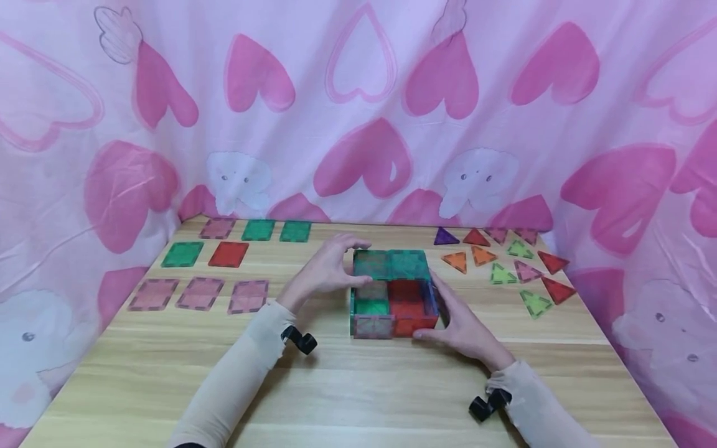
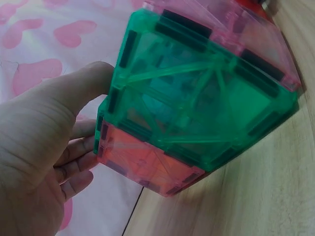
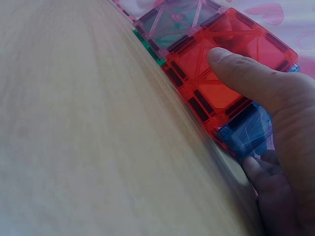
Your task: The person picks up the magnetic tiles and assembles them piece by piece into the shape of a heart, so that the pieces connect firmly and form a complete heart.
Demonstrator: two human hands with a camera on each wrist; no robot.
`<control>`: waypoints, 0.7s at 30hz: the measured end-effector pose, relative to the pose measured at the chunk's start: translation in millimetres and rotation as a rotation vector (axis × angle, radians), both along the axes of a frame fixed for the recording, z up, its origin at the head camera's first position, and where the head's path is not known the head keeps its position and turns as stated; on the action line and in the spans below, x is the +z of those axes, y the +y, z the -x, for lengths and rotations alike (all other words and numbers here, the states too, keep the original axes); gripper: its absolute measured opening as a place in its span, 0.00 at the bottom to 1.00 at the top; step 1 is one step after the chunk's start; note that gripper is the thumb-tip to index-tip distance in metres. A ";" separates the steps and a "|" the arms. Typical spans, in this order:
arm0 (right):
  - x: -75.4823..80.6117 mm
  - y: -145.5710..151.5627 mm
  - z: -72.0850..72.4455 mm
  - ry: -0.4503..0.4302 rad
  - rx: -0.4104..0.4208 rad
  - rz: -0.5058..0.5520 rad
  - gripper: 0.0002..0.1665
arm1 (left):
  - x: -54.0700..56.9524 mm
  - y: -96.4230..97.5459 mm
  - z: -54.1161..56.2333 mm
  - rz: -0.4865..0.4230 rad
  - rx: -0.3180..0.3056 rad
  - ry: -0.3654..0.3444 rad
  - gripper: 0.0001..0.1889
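A low box of translucent magnetic tiles (image 1: pixel 374 326) stands mid-table, with red and pink tiles along its front. Green tiles (image 1: pixel 407 264) cover its back half; the front half is uncovered on top, showing a red and a green floor. My left hand (image 1: pixel 330 267) spans the box's left side, its thumb at the upper edge of a green wall tile (image 2: pixel 197 108) and the other fingers loosely spread farther back. At the front right corner my right hand (image 1: pixel 462 320) holds the box, thumb on the red front tile (image 3: pixel 231 37), fingers by the blue side wall (image 3: pixel 251 132).
Loose square tiles, pink (image 1: pixel 249 297), green (image 1: pixel 183 254) and red (image 1: pixel 228 254), lie flat at the left. Several triangle tiles in purple (image 1: pixel 445 236), orange (image 1: pixel 455 261), red (image 1: pixel 557 290), pink and lime (image 1: pixel 534 303) lie at the right. A pink heart-print curtain (image 1: pixel 358 155) hangs behind the table.
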State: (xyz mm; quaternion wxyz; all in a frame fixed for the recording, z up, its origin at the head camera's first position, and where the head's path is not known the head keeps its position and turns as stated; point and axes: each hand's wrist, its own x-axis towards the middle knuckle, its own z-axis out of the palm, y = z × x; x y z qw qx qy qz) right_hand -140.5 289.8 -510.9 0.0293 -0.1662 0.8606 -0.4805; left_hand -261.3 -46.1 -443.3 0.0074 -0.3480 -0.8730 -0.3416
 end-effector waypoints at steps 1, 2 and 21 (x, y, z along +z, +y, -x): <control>-0.2 0.0 0.1 -0.002 -0.001 -0.001 0.78 | 0.0 -0.4 -0.1 0.006 0.001 0.004 0.40; -0.4 0.0 0.2 -0.007 0.002 0.001 0.78 | -0.2 -0.7 -0.1 0.009 0.000 0.007 0.40; -0.4 1.8 -0.7 -0.008 0.012 0.013 0.78 | -6.5 1.8 -0.6 -0.061 -0.053 -0.045 0.37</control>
